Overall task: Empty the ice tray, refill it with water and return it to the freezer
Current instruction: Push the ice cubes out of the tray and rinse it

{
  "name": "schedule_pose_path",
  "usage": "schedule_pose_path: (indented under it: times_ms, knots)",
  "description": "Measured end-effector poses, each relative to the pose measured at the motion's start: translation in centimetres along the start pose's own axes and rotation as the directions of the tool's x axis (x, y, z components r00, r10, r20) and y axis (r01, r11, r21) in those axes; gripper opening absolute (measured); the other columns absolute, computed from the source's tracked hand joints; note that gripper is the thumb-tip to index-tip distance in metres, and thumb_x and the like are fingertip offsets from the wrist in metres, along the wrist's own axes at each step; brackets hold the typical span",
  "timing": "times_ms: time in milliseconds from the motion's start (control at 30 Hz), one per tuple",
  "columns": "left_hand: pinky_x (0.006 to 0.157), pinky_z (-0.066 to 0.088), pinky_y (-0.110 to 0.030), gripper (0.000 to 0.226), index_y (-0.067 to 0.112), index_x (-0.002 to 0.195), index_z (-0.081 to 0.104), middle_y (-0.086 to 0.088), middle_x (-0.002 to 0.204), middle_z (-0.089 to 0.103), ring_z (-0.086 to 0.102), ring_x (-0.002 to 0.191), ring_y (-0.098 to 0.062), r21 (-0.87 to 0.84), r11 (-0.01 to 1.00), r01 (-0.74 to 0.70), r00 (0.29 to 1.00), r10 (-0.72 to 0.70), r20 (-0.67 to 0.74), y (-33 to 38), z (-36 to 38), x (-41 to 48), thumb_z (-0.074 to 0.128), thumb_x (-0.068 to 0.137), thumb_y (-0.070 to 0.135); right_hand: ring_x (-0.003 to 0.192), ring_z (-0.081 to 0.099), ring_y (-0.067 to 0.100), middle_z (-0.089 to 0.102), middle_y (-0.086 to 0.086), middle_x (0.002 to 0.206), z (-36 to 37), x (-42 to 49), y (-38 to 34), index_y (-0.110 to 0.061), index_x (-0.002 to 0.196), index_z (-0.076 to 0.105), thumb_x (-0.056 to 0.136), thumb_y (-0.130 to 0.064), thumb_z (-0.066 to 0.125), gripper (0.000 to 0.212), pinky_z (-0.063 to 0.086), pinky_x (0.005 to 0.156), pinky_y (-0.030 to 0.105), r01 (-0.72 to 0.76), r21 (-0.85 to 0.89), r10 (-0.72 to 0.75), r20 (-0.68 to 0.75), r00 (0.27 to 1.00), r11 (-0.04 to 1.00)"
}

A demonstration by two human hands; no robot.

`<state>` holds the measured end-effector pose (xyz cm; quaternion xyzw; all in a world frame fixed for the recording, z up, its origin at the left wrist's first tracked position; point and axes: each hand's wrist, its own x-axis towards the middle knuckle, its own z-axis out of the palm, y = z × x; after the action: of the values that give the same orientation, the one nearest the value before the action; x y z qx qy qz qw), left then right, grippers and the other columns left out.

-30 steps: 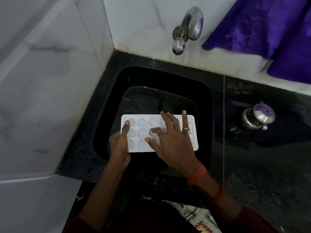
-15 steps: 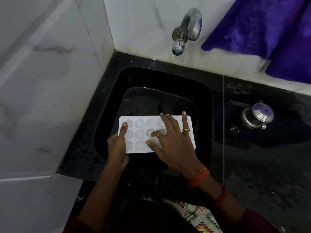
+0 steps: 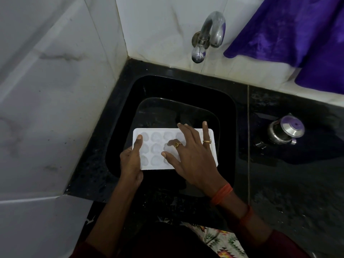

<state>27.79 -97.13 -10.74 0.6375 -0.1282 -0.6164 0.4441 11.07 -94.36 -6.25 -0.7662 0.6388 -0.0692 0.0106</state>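
A white ice tray (image 3: 157, 148) with heart-shaped cells is held level over the black sink (image 3: 226, 101). My left hand (image 3: 131, 161) grips its left end, thumb lying on top over the first cells, fingers hidden beneath. My right hand (image 3: 193, 157) lies spread over the tray's right half, fingers fairly straight and pressing on the cells, thumb near the middle of the front row. The cells look pale; I cannot tell if ice is in them. A chrome tap (image 3: 208, 37) juts from the wall above the sink, with no water running.
A steel lidded pot (image 3: 285, 130) stands on the wet black counter (image 3: 297, 183) right of the sink. A purple cloth (image 3: 297, 34) hangs at the top right. White marble walls (image 3: 46, 90) close in the left and back.
The tray has shifted slightly left and nearer to me, both hands moving with it. The grips look unchanged.
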Motion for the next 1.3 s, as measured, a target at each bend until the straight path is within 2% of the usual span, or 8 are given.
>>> schedule_pose_path:
  times_ms: [600,800,933,1033,1300]
  knots:
    - [0.048,0.057,-0.029,0.032,0.013,0.085,0.074,-0.003,0.078,0.079,0.076,0.065,-0.020,0.046,0.999,0.013,1.000,-0.012,-0.023,0.0,0.5,0.2,0.072,0.090,0.044,0.147,0.033,0.026,0.043,0.012,0.154,0.7,1.6,0.0,-0.026,0.120,0.070,0.099,-0.067,0.033,0.059,-0.014,0.123,0.053,-0.018,-0.025,0.019,0.055,0.998,1.000]
    - [0.047,0.057,-0.028,0.032,0.012,0.084,0.074,-0.004,0.076,0.078,0.076,0.063,-0.020,0.042,0.999,0.011,1.000,-0.010,-0.025,0.2,0.5,0.3,0.072,0.090,0.043,0.144,0.039,0.026,0.048,0.011,0.149,0.6,1.9,0.0,-0.024,0.112,0.074,0.098,-0.065,0.040,0.054,-0.005,0.124,0.056,-0.007,-0.004,0.007,-0.021,1.000,1.000]
    - [0.053,0.061,-0.033,0.032,0.012,0.084,0.075,-0.006,0.079,0.079,0.077,0.068,-0.023,0.039,0.999,0.012,1.000,-0.011,-0.017,0.1,0.6,0.4,0.073,0.089,0.044,0.146,0.034,0.026,0.045,0.011,0.152,0.7,2.1,0.0,-0.025,0.116,0.072,0.098,-0.066,0.037,0.057,-0.009,0.123,0.054,-0.018,-0.010,0.019,0.028,0.999,1.000]
    - [0.050,0.059,-0.031,0.031,0.012,0.085,0.074,-0.005,0.079,0.079,0.076,0.065,-0.021,0.038,0.999,0.013,1.000,-0.013,-0.014,0.0,0.7,0.4,0.073,0.089,0.043,0.148,0.031,0.025,0.042,0.011,0.155,0.8,2.2,0.0,-0.025,0.117,0.072,0.098,-0.067,0.033,0.061,-0.013,0.123,0.053,-0.029,-0.018,0.030,0.061,0.998,0.999]
    - [0.049,0.058,-0.030,0.032,0.011,0.085,0.074,-0.005,0.077,0.078,0.076,0.064,-0.021,0.033,0.999,0.020,1.000,-0.019,-0.014,-0.1,0.9,0.5,0.072,0.090,0.043,0.145,0.037,0.024,0.048,0.009,0.150,0.8,2.5,0.1,-0.024,0.107,0.076,0.099,-0.067,0.031,0.063,-0.009,0.124,0.053,-0.023,-0.029,0.022,-0.007,1.000,0.999]
